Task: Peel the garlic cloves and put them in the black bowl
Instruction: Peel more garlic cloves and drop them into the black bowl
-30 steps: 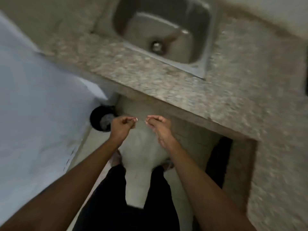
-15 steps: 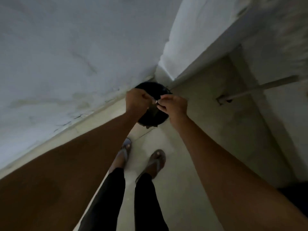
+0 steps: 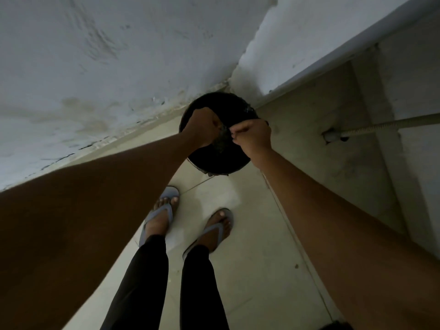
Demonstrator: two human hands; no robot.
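Note:
A round black bin (image 3: 215, 163) stands on the floor in the corner, dark inside with some greenish scraps. Both my hands hover over its opening, close together. My left hand (image 3: 202, 127) has its fingers curled downward over the bin. My right hand (image 3: 251, 135) is also curled, fingertips pressed together toward the left hand. Whatever either hand holds is hidden by the fingers. No garlic clove and no black bowl shows here.
A stained white wall (image 3: 95, 67) runs along the left and a white ledge (image 3: 333, 51) along the upper right. A grey hose (image 3: 381, 126) comes out of the right-hand wall. My feet in grey sandals (image 3: 164, 210) stand on the pale tiled floor.
The view swung from the counter and sink down to the floor corner. Both hands moved over the black bin and dropped closer to its opening.

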